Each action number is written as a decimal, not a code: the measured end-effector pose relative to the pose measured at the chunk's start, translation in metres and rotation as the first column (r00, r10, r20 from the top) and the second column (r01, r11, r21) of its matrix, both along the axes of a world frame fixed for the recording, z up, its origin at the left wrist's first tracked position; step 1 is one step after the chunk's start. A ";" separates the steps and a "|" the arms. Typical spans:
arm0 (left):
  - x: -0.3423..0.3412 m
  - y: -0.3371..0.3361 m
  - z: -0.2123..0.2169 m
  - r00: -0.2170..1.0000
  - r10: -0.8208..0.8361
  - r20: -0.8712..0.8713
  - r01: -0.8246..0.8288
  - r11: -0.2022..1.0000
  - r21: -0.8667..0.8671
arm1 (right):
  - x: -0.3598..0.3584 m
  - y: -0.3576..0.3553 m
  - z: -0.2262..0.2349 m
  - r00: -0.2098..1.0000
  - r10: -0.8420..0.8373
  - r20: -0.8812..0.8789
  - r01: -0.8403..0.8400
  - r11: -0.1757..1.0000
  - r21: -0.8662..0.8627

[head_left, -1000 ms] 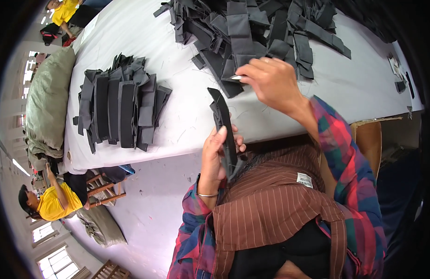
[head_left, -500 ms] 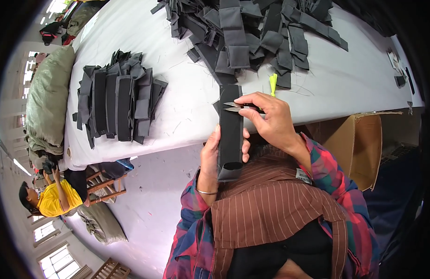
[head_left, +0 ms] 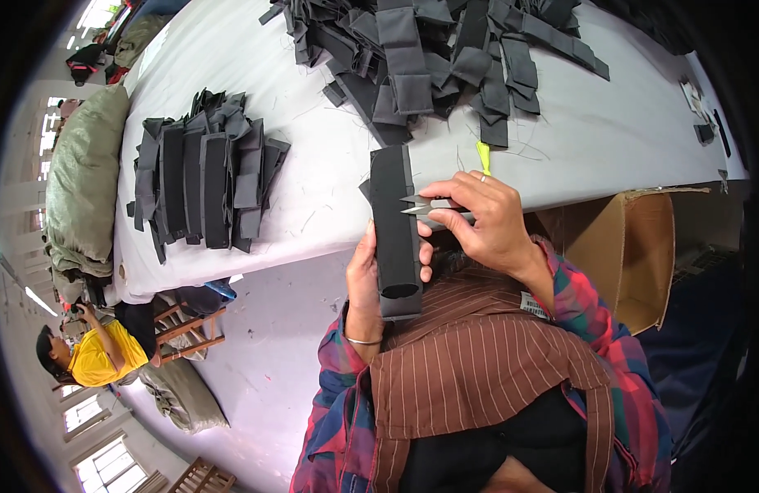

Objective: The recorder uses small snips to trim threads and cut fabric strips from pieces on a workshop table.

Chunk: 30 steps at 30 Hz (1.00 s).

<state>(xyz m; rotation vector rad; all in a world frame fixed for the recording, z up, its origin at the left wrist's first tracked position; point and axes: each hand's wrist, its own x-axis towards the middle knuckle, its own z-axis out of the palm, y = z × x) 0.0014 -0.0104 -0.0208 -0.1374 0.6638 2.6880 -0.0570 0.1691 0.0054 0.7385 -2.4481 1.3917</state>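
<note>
since the earlier frame the right hand point(head_left: 486, 220) is coming back from the far heap and is now closing in on the long black padded strip point(head_left: 396, 234), while the left hand point(head_left: 365, 275) is lifting that strip more upright just off the near edge of the white table point(head_left: 330, 205). the right fingers are pinching together around small metal snips point(head_left: 433, 205), whose pointed tips are touching the strip's right edge near its upper part; the left fingers are clamped around the strip from behind, thumb on the left side, fingertips showing at the right. judging from the layout, the trimming is well under way but far from over: a neat stack of black pieces point(head_left: 205, 191) is lying to the left on the table and looks finished, while the big loose heap of grey and black pieces point(head_left: 445, 57) at the far side is still waiting, and it seems the larger of the two. a yellow-green tag point(head_left: 483, 156) is lying on the table just beyond the right hand. an open cardboard box point(head_left: 622, 246) is standing to the right under the table edge. hard to make out: whether the snip blades are open or shut, what exactly they are cutting, and the strip's lower end against the brown striped apron point(head_left: 478, 361). a person in a yellow shirt point(head_left: 100, 353) is sitting far left, partly cut off.
</note>
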 end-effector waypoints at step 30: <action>0.003 0.006 0.001 0.991 0.109 0.078 -0.092 0.976 -0.196 | 0.000 0.003 -0.008 0.944 -0.131 0.304 0.199 0.959 -0.204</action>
